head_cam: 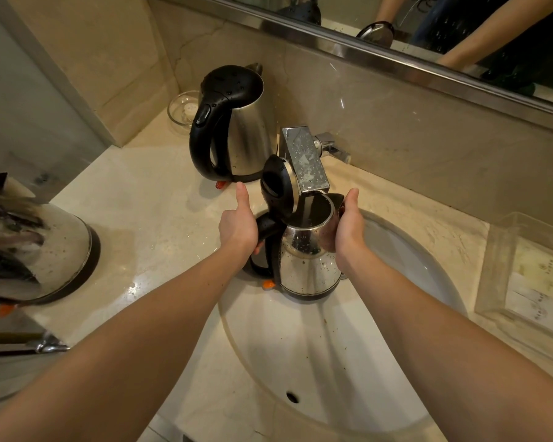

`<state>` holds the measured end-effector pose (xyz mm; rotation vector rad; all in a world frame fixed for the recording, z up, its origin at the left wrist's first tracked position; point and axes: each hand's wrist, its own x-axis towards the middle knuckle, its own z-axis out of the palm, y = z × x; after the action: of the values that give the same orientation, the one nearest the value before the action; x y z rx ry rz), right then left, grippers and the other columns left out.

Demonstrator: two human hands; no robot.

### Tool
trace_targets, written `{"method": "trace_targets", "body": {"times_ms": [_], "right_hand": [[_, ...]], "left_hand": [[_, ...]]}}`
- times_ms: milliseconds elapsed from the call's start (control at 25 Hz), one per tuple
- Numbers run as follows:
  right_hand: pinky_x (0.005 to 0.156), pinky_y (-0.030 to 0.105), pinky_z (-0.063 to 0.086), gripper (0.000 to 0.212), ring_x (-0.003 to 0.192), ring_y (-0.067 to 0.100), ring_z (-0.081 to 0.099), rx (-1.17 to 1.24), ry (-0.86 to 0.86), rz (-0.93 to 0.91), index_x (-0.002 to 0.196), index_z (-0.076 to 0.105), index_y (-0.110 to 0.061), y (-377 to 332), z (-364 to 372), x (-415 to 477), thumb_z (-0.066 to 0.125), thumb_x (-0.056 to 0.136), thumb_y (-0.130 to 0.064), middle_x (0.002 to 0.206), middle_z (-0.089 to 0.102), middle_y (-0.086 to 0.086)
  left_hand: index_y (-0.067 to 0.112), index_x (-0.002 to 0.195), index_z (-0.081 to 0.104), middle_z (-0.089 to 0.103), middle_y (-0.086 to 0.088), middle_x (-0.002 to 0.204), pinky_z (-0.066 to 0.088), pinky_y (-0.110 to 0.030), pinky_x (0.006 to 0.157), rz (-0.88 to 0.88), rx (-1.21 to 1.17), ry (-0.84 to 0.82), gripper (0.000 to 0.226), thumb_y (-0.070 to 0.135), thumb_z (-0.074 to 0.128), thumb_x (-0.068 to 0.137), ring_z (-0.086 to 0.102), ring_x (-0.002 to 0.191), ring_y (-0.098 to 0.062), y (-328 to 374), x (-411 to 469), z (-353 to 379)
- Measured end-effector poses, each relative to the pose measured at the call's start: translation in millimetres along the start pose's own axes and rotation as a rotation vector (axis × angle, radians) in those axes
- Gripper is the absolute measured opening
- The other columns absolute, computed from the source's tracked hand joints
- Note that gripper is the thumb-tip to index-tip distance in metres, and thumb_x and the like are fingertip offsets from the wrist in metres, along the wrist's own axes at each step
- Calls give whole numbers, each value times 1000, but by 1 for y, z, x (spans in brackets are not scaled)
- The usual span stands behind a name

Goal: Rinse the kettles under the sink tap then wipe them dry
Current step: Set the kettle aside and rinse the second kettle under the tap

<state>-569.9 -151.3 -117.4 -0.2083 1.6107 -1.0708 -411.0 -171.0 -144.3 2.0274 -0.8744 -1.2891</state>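
1. Both hands grasp one kettle [304,266]: the left hand [238,226] is wrapped round its black handle [266,227] with the thumb pointing up, and the right hand [348,229] clasps the right side of the steel body, thumb raised beside the spout.
2. It is held upright over the back edge of the sink [300,352], its black lid [276,186] flipped open and droplets on its side.
3. Its open mouth sits directly under the square chrome tap [304,157], and a pale stream of water falls from the tap into it.
4. Behind and to the left, a second kettle [246,132] stands on the marble counter [141,202] with its lid closed and wet.
5. Beside that one, in the corner, lies a small glass dish [182,110].
6. At the left edge, a third kettle [45,250] shows only in part, blurred.
7. Right of the basin stands a clear box [524,275].
8. Along the top, the mirror [460,27] reflects both forearms.
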Motion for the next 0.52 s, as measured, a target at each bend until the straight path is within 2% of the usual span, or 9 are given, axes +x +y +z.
{"method": "trace_targets", "body": {"times_ms": [80, 200, 240, 320, 360, 440, 520], "right_hand": [[66, 29, 46, 66, 91, 16, 63, -7, -2, -3, 121, 65, -22, 1, 0, 2, 30, 95, -72, 101, 71, 0], [83, 33, 50, 69, 102, 21, 63, -5, -13, -4, 121, 66, -20, 2, 0, 5, 29, 94, -73, 105, 71, 1], [81, 33, 50, 69, 99, 20, 64, -4, -13, 1, 119, 65, -20, 2, 0, 6, 29, 94, -73, 102, 71, 0], [66, 28, 49, 65, 87, 17, 64, -5, -12, 14, 112, 64, -23, 3, 0, 5, 30, 92, -75, 91, 70, -3], [63, 28, 48, 65, 87, 17, 64, -2, -14, 19, 114, 63, -24, 3, 0, 6, 31, 92, -76, 91, 70, -3], [65, 29, 48, 67, 94, 18, 65, 5, -20, 23, 116, 65, -23, 3, 0, 6, 31, 92, -75, 96, 71, -2], [65, 29, 47, 68, 91, 16, 65, 7, -18, 20, 112, 67, -22, 2, 0, 5, 29, 93, -74, 94, 71, -2]], "left_hand": [[12, 76, 44, 57, -15, 80, 43, -24, 37, -1, -4, -4, 75, 79, 15, 94, 56, 59, -23, 1, 0, 0], [11, 79, 46, 57, -16, 81, 42, -23, 37, 0, -6, -11, 76, 79, 15, 94, 56, 60, -23, 1, 0, 1], [11, 81, 47, 57, -16, 81, 43, -23, 37, -3, -10, -11, 76, 79, 15, 94, 56, 59, -23, 1, 0, 0], [10, 84, 48, 58, -16, 82, 44, -25, 39, -10, -16, -10, 77, 79, 15, 94, 56, 58, -23, 1, -1, 0], [10, 85, 48, 59, -16, 83, 44, -26, 40, -10, -18, -10, 77, 79, 15, 94, 56, 58, -23, 1, -1, 0], [11, 81, 46, 60, -16, 82, 45, -27, 41, -6, -25, -10, 75, 78, 16, 94, 56, 56, -23, 2, -2, 0], [10, 80, 47, 58, -15, 79, 45, -26, 40, -4, -22, -7, 77, 79, 15, 94, 56, 55, -22, 2, -3, 0]]}}
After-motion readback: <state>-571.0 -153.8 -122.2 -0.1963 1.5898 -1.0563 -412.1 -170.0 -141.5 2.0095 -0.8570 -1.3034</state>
